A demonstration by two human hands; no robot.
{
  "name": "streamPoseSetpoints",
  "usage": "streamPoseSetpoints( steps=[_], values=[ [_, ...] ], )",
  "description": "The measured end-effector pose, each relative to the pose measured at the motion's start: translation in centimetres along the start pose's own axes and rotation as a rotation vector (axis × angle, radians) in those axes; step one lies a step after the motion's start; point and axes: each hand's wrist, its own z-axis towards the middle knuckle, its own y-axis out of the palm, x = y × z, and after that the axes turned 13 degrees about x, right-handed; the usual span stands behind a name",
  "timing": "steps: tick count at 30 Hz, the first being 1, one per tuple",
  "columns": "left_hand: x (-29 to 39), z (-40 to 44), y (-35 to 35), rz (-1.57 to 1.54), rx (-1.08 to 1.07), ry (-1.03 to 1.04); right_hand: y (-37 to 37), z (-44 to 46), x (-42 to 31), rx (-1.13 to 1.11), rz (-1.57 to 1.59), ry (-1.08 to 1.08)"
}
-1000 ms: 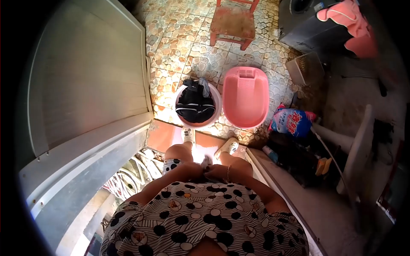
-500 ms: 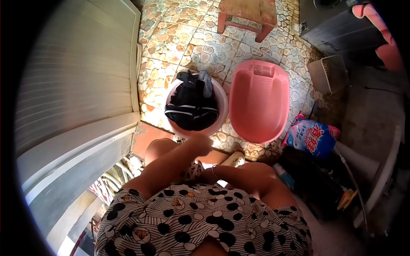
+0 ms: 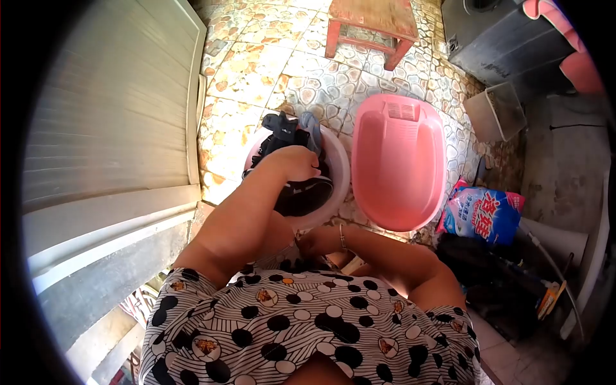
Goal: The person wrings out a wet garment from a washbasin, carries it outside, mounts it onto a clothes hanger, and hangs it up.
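Observation:
My left hand [image 3: 298, 163] is over the round pale pink basin [image 3: 340, 163], its fingers curled on the black clothes [image 3: 305, 197] inside. A grey cloth [image 3: 310, 128] lies at the back of that pile. Close to my lap is my right hand [image 3: 321, 242], with a bracelet at the wrist; its fingers are bent closed, and what they hold is hidden. Just right of the basin, a larger pink tub [image 3: 401, 173] sits on the patterned floor with nothing visible in it.
A red wooden stool [image 3: 373, 19] stands beyond the tub. To the right are a blue and pink detergent bag [image 3: 484, 215], a pale bin [image 3: 494, 112] and a dark grey machine [image 3: 507, 42] with pink cloth. A large panel [image 3: 115, 96] stands at the left.
My left hand has gone from my lap forward to the clothes in the basin. My right hand has stayed near my lap. The view has moved closer to the basin and tub.

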Motion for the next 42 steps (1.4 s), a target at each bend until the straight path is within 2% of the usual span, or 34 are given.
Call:
streamPoseSetpoints(
  steps=[2,4,6,8,9,10,11,12,14,15,17,21,24,25,26,27,28,30,31,32,34,35,36,38,39,40,41,42],
  values=[
    [-1.8,-0.1,-1.0,-0.037,-0.054,-0.015,-0.7,-0.2,-0.7,-0.088,0.038,0.005],
    [-3.7,-0.4,-2.2,0.006,0.169,-0.083,-0.8,1.0,0.7,-0.03,0.088,0.023],
    [-5.2,-0.8,-3.0,0.001,0.243,-0.208,-2.1,1.6,0.9,0.03,0.13,0.04],
    [-5.9,-1.5,-3.9,-0.057,0.215,-0.236,-4.5,1.1,-0.8,0.301,-0.095,0.226],
    [-6.0,-2.1,-4.2,-0.149,0.147,-0.359,-5.0,1.7,0.6,0.297,-0.098,0.226],
    [-6.1,-2.5,-4.3,-0.242,0.078,-0.481,-5.4,2.6,3.1,0.408,-0.11,0.151],
    [-7.6,-2.4,-3.6,-0.118,0.12,-0.327,-5.9,3.4,4.9,0.518,-0.121,0.075],
    [-8.0,-2.5,-3.7,-0.12,0.12,-0.331,-6.6,3.8,5.7,0.514,-0.122,0.074],
    [-8.5,-3.0,-3.9,-0.298,0.167,-0.378,-7.5,4.9,7.0,0.668,-0.052,0.173],
    [-8.9,-2.8,-4.0,-0.265,0.172,-0.374,-7.3,5.9,7.9,0.659,-0.045,0.176],
    [-9.2,-2.8,-4.1,-0.302,0.177,-0.352,-6.9,7.5,9.5,0.895,-0.09,0.122],
    [-8.9,-3.0,-3.6,-0.339,0.144,-0.364,-4.9,9.6,8.6,0.891,-0.074,0.097],
    [-8.6,-3.1,-3.6,-0.318,0.101,-0.393,-2.9,10.1,8.2,-0.069,-0.63,0.188],
    [-8.7,-3.1,-3.6,-0.317,0.101,-0.389,-1.3,10.1,10.2,-0.065,-0.63,0.19],
    [-8.8,-2.9,-3.5,-0.322,0.116,-0.362,1.3,10.1,14.2,0.023,-0.641,-0.017],
    [-8.8,-2.9,-3.4,-0.33,0.127,-0.338,2.4,9.4,14.1,0.108,-0.644,-0.223],
    [-8.9,-2.8,-3.4,-0.338,0.119,-0.34,2.4,9.4,14.1,0.101,-0.636,-0.216],
    [-9.0,-2.7,-3.3,-0.36,0.136,-0.333,1.3,9.1,11.9,-0.129,-0.915,-0.091],
    [-9.0,-2.6,-3.2,-0.335,0.154,-0.305,-0.8,5.9,5.9,0.176,-0.449,0.311],
    [-9.1,-2.6,-2.9,-0.328,0.171,-0.271,-0.9,5.4,5.4,0.166,-0.434,0.317],
    [-7.7,-2.9,-3.7,-0.351,0.098,-0.4,-1.1,4.9,4.4,-0.167,-0.518,0.313],
    [-7.6,-2.8,-3.7,-0.349,0.095,-0.396,-0.4,4.0,3.3,-0.283,-0.523,0.386],
    [-7.6,-2.7,-3.4,-0.289,0.116,-0.327,1.7,3.3,5.3,-0.28,-0.518,0.39],
    [-6.9,-2.6,-3.6,-0.227,0.139,-0.252,5.6,2.5,10.9,-0.426,-0.496,0.252],
    [-6.0,-2.9,-3.9,-0.236,0.111,-0.31,6.0,2.9,10.3,-0.421,-0.499,0.253],
    [-5.5,-3.1,-4.1,-0.247,0.083,-0.369,6.5,3.8,9.1,-0.783,-0.811,-0.112],
    [-6.4,-2.7,-3.4,-0.175,0.128,-0.246,6.7,4.2,8.2,-1.134,-1.101,-0.506],
    [-6.1,-2.9,-3.6,-0.175,0.127,-0.247,5.9,3.6,6.9,-1.135,-1.101,-0.507]
  ],
)
